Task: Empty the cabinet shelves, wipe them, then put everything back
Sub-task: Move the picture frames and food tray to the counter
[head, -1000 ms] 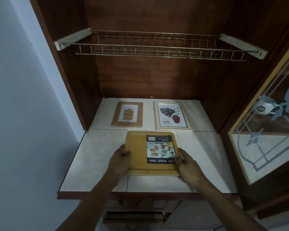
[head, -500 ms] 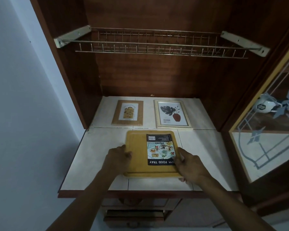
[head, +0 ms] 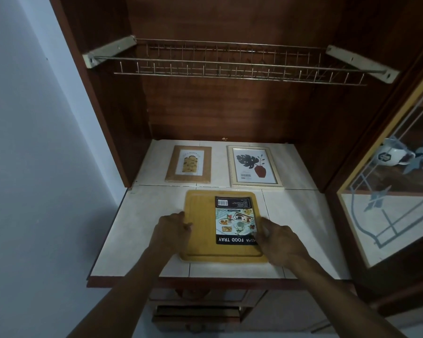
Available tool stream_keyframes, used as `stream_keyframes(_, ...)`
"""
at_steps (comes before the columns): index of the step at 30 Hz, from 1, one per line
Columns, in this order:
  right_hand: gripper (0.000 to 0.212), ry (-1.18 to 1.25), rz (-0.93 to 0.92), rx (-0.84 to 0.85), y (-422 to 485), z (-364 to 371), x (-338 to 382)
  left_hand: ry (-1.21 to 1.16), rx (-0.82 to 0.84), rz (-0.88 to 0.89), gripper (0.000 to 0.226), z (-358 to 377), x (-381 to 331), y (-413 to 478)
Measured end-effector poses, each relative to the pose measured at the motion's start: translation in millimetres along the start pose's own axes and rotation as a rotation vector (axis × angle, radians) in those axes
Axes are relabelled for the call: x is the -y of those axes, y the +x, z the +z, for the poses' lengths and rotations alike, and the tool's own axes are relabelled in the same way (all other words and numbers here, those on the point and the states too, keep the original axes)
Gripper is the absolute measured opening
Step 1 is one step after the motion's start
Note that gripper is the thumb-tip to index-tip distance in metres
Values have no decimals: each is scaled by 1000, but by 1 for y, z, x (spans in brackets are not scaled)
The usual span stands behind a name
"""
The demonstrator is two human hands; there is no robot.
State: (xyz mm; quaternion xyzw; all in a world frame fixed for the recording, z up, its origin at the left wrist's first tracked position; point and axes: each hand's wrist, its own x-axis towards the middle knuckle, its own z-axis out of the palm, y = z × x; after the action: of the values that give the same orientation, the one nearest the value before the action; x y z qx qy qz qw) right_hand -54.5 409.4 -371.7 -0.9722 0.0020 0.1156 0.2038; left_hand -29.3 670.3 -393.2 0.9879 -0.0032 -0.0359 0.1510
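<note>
Food tray (head: 203, 230) has dropped flat; left hand (head: 172, 229) and right hand (head: 281, 242) curl fingers round its sides.

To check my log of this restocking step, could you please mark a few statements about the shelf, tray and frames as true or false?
1. The yellow food tray lies flat on the tiled shelf. True.
2. The left hand and the right hand hold the tray at opposite side edges. True.
3. Both pictures stand upright against the back wall. False: the wooden frame and the pale frame lie flat behind the tray.
4. The tray sits on top of them. False: it lies in front of them, nearer the person.
5. The tray's label faces up. True.
</note>
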Motion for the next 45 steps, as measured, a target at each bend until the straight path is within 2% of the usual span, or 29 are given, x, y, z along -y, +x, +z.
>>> stream_keyframes(10, 40, 41, 13, -42, 1, 2, -2, -100, -11, -116, 28, 2, -5, -3)
stream_keyframes(16, 59, -33, 25, -148, 8, -21, 5, -75, -67, -171, 38, -19, -16, -2)
stream_keyframes(20, 60, -20, -60, -234, 12, -44, 22, -87, -142, -48, 39, -44, -33, 7)
stream_keyframes(25, 60, -14, -185, -312, 19, -76, 43, -112, -292, 101, 56, -87, -67, 18)
stream_keyframes(33, 88, -232, -297, -427, 14, -135, 70, 18, -541, 316, 73, -141, -103, 13)
stream_keyframes(38, 94, -259, -335, -473, -1, -161, 82, 136, -620, 338, 82, -153, -113, 3)
stream_keyframes(45, 98, -275, -360, -492, -31, -168, 89, 206, -644, 334, 86, -165, -115, -23)
